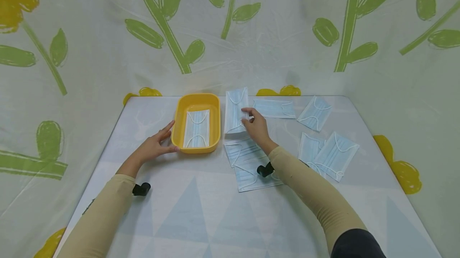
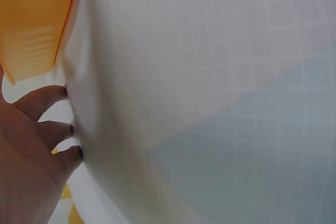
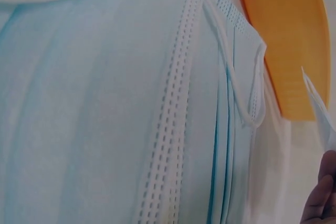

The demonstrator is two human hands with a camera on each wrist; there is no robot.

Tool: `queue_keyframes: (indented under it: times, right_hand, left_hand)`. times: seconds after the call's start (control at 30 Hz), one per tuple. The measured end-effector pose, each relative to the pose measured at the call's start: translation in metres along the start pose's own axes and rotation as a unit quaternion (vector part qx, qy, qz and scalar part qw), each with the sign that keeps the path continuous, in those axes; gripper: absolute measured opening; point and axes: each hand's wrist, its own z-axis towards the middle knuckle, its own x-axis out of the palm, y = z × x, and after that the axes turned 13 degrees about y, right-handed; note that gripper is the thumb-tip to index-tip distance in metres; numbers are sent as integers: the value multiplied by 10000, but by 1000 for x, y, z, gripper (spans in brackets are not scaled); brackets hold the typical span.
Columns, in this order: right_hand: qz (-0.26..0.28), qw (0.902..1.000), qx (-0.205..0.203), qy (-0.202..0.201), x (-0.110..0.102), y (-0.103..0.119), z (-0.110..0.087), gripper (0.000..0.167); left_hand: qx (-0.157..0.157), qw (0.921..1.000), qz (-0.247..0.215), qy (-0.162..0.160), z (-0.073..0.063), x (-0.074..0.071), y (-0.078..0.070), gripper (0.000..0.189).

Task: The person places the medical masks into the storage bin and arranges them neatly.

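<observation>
My right hand pinches a light blue face mask by its right edge, between thumb and fingers. That mask is held up just right of a yellow plastic tray. Another face mask lies flat in the tray, its white ear loops on top. My left hand rests against the tray's left side, fingers spread and thumb by the near corner. In the right wrist view, face masks fill the foreground, and only some fingers with a sliver of the held mask show at the right edge.
Two overlapping masks lie under my right forearm. One mask is behind my right hand, another at the back right, and an overlapping pair farther right. A white cloth with pale blue triangles covers the table; a flowered curtain stands behind.
</observation>
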Motion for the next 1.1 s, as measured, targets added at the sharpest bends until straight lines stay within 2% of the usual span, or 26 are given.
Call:
queue_keyframes:
  times: [1.1]
  right_hand:
    - [365,9989,-283,-62,-3,23,0,36]
  left_hand:
    - [55,10000,-57,37,0,-1,-1,109]
